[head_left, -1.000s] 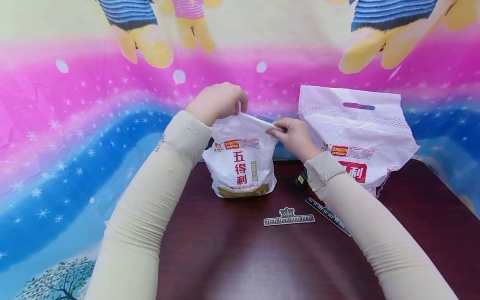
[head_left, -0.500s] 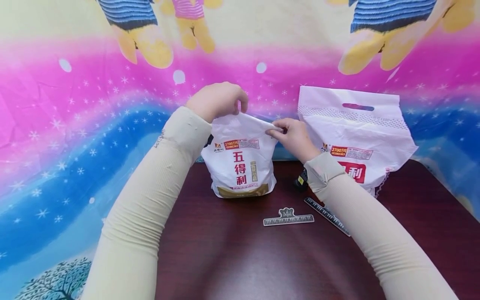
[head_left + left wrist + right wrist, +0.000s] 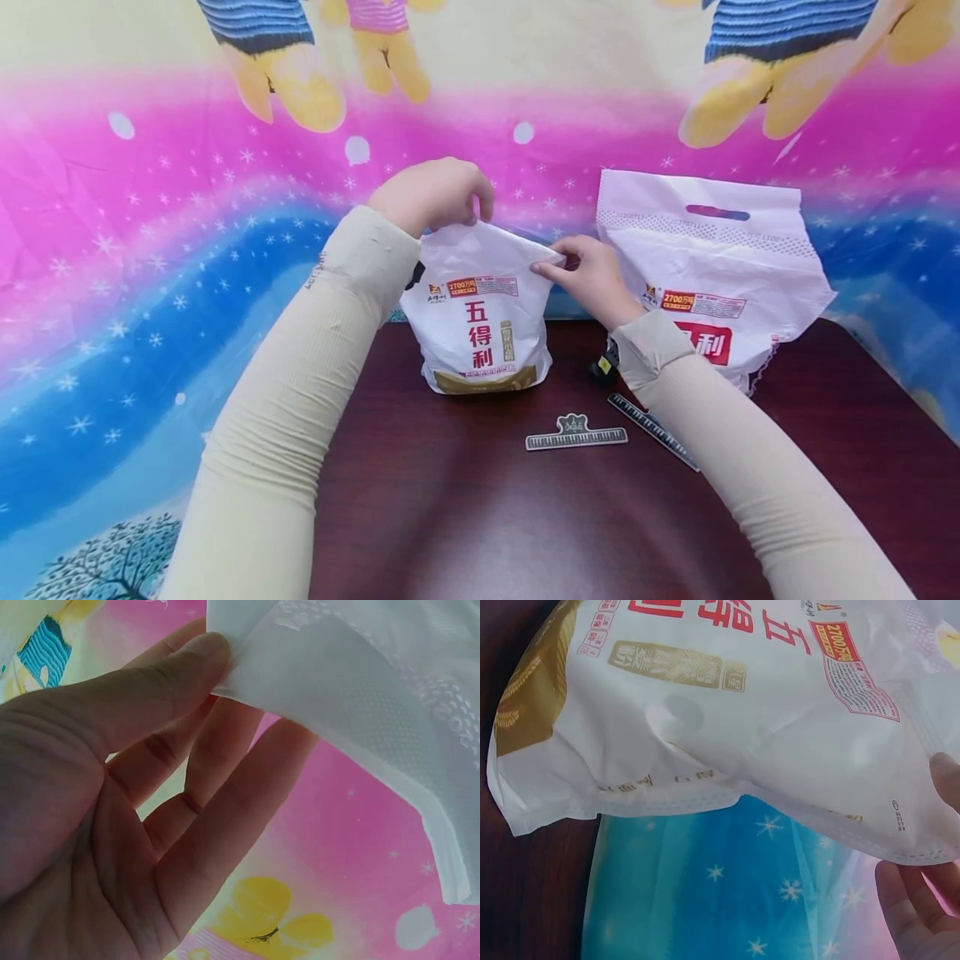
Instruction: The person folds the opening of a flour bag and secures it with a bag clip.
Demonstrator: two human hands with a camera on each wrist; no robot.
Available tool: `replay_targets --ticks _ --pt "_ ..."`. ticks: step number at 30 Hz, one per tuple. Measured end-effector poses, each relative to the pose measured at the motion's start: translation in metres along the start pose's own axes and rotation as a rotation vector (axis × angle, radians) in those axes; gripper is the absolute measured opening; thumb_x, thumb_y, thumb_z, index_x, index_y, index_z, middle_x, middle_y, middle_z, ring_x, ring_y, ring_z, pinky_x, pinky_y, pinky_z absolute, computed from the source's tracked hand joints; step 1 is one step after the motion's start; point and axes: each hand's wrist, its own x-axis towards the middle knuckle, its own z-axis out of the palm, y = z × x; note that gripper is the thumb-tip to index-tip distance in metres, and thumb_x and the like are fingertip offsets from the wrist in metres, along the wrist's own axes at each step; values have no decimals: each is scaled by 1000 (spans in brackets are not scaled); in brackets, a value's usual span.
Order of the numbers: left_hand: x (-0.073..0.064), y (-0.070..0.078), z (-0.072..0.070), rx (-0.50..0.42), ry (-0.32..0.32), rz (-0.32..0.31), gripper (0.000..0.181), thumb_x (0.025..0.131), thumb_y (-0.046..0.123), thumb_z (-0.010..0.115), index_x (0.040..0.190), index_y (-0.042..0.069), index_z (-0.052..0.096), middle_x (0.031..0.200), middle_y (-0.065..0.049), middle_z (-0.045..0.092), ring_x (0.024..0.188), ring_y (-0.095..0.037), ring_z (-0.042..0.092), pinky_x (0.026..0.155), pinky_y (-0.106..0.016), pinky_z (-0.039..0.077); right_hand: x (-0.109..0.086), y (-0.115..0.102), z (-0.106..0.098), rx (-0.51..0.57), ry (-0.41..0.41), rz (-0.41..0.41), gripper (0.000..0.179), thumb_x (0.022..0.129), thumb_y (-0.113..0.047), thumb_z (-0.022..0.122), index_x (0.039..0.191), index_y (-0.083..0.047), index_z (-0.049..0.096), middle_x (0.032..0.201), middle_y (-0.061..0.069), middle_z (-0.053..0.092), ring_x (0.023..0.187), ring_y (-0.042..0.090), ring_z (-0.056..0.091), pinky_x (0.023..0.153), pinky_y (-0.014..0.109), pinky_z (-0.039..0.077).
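Note:
A white flour bag (image 3: 480, 333) with red characters and a gold base stands upright on the table, its top folded over. My left hand (image 3: 435, 196) pinches the bag's upper left corner; in the left wrist view the thumb lies on the white material with fingers behind its edge. At the upper right corner, my right hand (image 3: 588, 275) pinches the bag between thumb and fingers. In the right wrist view, the flour bag (image 3: 705, 712) shows its side seam, with the right hand's fingertips (image 3: 896, 892) at the edge.
A second flour bag (image 3: 705, 250) with a handle slot stands at the right, partly behind my right forearm. In front lie two piano-keyboard clips, one straight clip (image 3: 576, 435) and one slanted clip (image 3: 652, 429). A printed cloth (image 3: 225, 250) hangs behind the dark table (image 3: 465, 492).
My left hand has risen very slightly with the bag's left corner. The right hand keeps its pinch on the other corner. The clips and second bag stay in place.

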Motion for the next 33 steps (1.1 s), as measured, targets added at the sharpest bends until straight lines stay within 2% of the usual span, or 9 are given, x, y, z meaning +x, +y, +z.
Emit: replay_targets --ticks 6,10,14,21,27,33 --pt "1 -2 0 -8 -25 -16 28 98 5 64 123 15 69 122 -9 60 105 -28 57 82 -41 55 -5 1 2 63 15 38 35 87 -23 82 112 -1 72 105 14 68 89 24 66 76 30 54" --pt "0 -3 1 -17 -32 -1 26 98 4 64 121 15 69 119 -9 60 102 -29 57 80 -41 55 -12 -1 2 121 36 76 42 88 -23 82 120 0 68 112 15 65 98 28 67 84 36 58" --pt "1 -5 1 -37 -35 1 24 98 4 64 118 14 69 118 -9 60 99 -29 58 79 -41 55 -22 -3 1 163 80 108 44 89 -22 81 123 0 66 117 15 60 106 29 63 92 42 56" --pt "1 -8 3 -49 -40 -10 25 98 3 64 119 15 69 120 -9 60 101 -29 58 79 -40 56 -41 -4 2 171 143 37 42 89 -16 80 124 1 66 116 17 61 104 29 64 91 48 56" --pt "1 -10 5 -55 -35 -20 25 98 5 64 121 16 69 120 -8 60 100 -29 58 81 -42 56 -58 -4 2 150 117 31 42 89 -16 81 125 -2 65 114 16 62 105 28 64 88 48 58" --pt "2 -11 5 -54 -20 2 25 98 5 62 120 16 69 119 -7 61 96 -27 58 76 -39 55 -72 -2 0 148 46 86 39 90 -15 79 124 -2 66 117 17 63 107 31 64 88 49 57"
